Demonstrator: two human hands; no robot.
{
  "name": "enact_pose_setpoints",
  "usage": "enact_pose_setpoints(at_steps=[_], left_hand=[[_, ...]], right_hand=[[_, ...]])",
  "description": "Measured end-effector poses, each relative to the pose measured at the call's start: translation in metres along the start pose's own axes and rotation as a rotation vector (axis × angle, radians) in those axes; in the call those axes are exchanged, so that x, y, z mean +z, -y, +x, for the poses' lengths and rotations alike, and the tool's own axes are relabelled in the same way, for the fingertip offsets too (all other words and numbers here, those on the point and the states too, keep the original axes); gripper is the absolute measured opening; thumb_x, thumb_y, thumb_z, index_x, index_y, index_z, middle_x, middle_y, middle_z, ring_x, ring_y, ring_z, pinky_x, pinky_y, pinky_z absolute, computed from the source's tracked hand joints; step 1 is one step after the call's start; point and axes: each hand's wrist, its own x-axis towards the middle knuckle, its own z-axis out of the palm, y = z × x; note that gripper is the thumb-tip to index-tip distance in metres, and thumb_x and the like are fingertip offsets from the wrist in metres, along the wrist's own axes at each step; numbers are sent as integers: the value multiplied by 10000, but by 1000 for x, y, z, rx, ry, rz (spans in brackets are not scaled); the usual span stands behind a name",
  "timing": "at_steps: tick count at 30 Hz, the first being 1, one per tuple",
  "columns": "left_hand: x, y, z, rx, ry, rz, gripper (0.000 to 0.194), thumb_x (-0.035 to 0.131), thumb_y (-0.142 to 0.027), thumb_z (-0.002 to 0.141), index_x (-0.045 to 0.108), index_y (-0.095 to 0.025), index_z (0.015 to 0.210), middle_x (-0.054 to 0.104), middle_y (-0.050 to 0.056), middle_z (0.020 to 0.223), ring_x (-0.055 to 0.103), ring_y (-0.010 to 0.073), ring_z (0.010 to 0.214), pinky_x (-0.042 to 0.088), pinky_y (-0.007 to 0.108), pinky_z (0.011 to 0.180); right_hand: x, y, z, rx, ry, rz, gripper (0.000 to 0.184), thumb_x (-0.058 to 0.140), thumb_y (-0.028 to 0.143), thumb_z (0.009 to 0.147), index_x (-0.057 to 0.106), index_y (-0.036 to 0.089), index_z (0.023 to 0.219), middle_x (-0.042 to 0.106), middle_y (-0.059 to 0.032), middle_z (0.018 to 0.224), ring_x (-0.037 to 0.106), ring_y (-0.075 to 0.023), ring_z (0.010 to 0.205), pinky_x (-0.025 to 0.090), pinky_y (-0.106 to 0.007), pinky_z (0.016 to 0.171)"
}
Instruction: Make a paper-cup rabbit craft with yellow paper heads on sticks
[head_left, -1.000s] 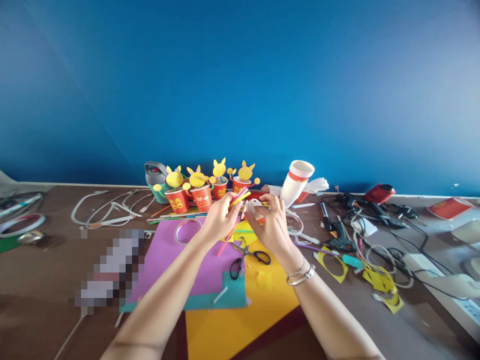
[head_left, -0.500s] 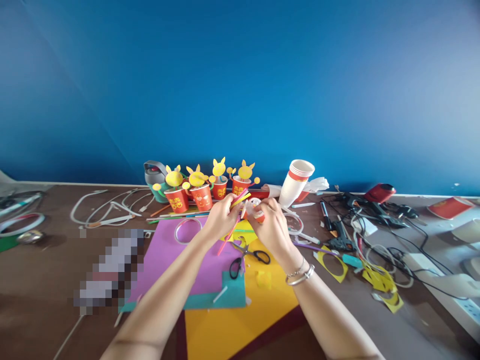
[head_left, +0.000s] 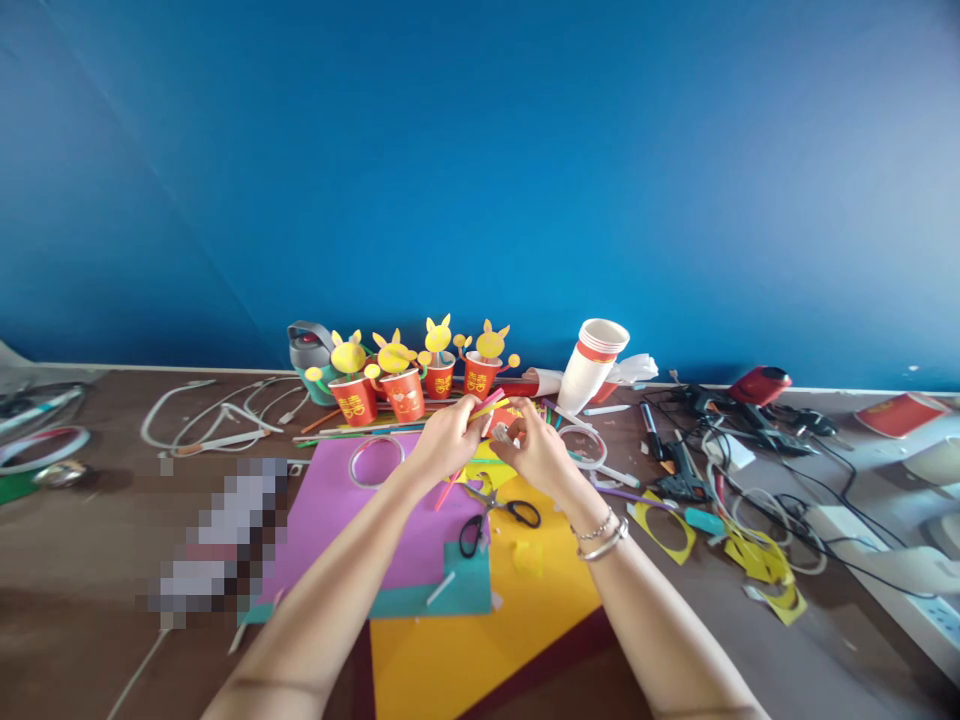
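My left hand (head_left: 444, 438) is closed round a small bundle of coloured straws (head_left: 486, 403), pink and yellow, whose ends stick out up and to the right. My right hand (head_left: 534, 450), bracelets at the wrist, is closed in a pinch right beside it on a small whitish piece I cannot make out; the red cup (head_left: 508, 415) shows just behind the fingers. Both hands hover over purple paper (head_left: 352, 520) and yellow paper (head_left: 465, 650). Black-handled scissors (head_left: 499, 515) lie just below the hands.
Red cups with yellow paper rabbit heads (head_left: 405, 375) stand in a row by the blue wall, next to a stack of paper cups (head_left: 592, 365). A glue gun (head_left: 679, 470), cables and yellow scraps lie at the right; white strips (head_left: 217, 415) at the left.
My right hand has dropped and turned, and the red cup it held up is now mostly hidden behind the fingers. The left hand with the straws has barely moved.
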Motion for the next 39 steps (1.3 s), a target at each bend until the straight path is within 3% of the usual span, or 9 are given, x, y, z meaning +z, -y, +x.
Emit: enact_pose_setpoints(at_steps=[5, 9, 12, 19, 23, 28, 34, 39], left_hand=[[3, 0, 0, -19, 32, 44, 172, 429, -322, 921, 538, -192, 954, 669, 52, 794, 659, 227, 772, 388, 263, 622], [2, -1, 0, -26, 12, -41, 191, 433, -338, 919, 549, -187, 935, 670, 53, 804, 653, 213, 769, 403, 257, 641], [3, -3, 0, -33, -3, -158, 220, 473, -384, 903, 567, -185, 912, 675, 50, 814, 645, 200, 762, 414, 248, 643], [11, -2, 2, -87, -10, -456, 298, 413, -442, 921, 518, -193, 797, 550, -21, 673, 508, 121, 622, 365, 223, 584], [15, -1, 5, -141, 8, -608, 335, 483, -482, 874, 471, -185, 719, 485, -39, 604, 434, 93, 552, 340, 216, 541], [14, -8, 5, -232, 107, -824, 394, 601, -554, 771, 565, -162, 776, 594, -4, 648, 488, 91, 523, 374, 222, 521], [9, -8, 5, -375, 214, -970, 468, 771, -524, 607, 662, -133, 841, 688, 44, 730, 606, 128, 596, 425, 244, 582], [9, -6, 5, -368, 290, -982, 487, 797, -519, 582, 704, -116, 839, 714, 76, 764, 632, 152, 653, 452, 279, 657]], right_hand=[[0, -15, 11, 22, 216, 222, 227, 655, 311, 722, 717, 175, 893, 526, 37, 611, 404, -96, 542, 328, -224, 516], [-2, -13, 12, 23, 221, 359, 349, 544, 462, 823, 674, 150, 735, 494, 21, 577, 390, -102, 537, 329, -229, 498], [-7, -8, 10, 10, 150, 266, 383, 524, 450, 838, 633, 146, 632, 488, 14, 550, 406, -105, 534, 328, -227, 502], [-25, -8, 10, -64, -28, 17, 359, 506, 381, 870, 731, 127, 752, 599, -14, 563, 491, -120, 532, 340, -221, 500], [-30, -9, 10, -151, -38, 42, 363, 506, 385, 885, 757, 124, 885, 685, -48, 664, 575, -153, 600, 408, -228, 544], [-32, -6, 7, -207, -12, 65, 358, 494, 387, 899, 750, 139, 925, 698, -55, 701, 589, -156, 621, 424, -230, 549], [-36, -1, 5, -199, -8, -15, 357, 486, 380, 904, 737, 149, 800, 632, -24, 595, 498, -120, 539, 357, -230, 530], [-38, 3, 4, -203, -23, -92, 367, 473, 382, 908, 698, 170, 711, 595, -17, 572, 462, -125, 558, 339, -239, 567]])
